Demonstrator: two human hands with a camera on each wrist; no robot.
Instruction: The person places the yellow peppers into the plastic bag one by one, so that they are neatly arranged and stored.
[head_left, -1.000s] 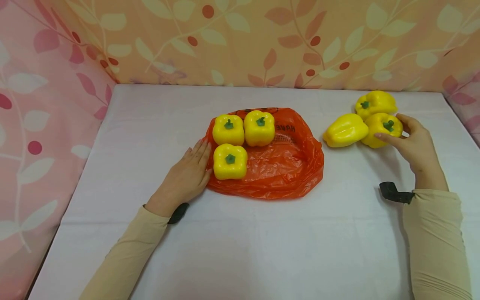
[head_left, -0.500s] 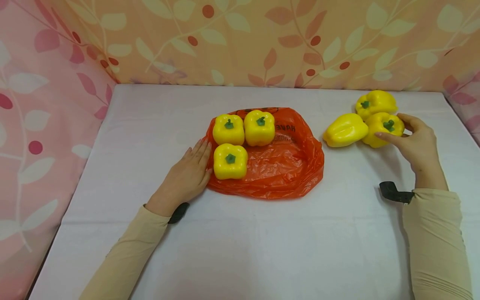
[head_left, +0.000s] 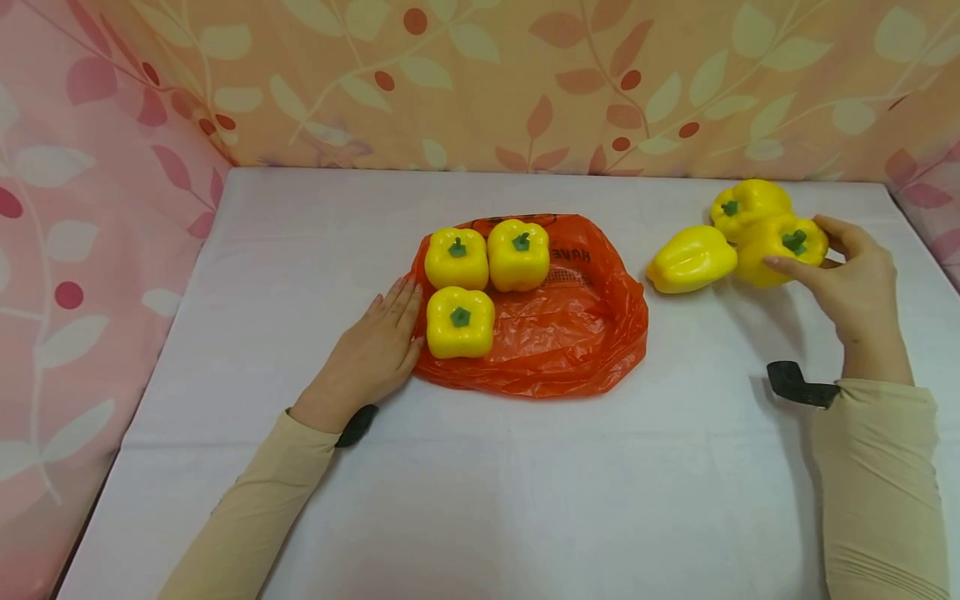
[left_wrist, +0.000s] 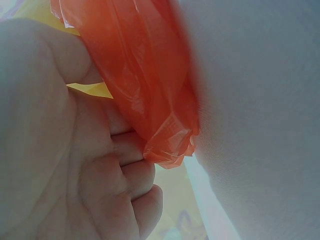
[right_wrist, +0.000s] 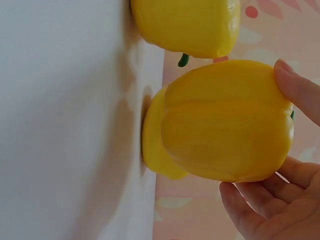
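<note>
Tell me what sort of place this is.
Probably a staged indoor recording spot: a white-covered table, a leaf-print backdrop close around it, and a black device at each wrist.

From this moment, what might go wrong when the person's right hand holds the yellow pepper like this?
First, the glossy yellow bell pepper could slip: the right hand holds its smooth sides between thumb and fingers. Second, it might knock the two yellow peppers lying on their sides close by and roll one. Third, if the left hand shifts at the edge of the thin, crumpled red plastic bag, the three upright yellow peppers on it may tip.
</note>
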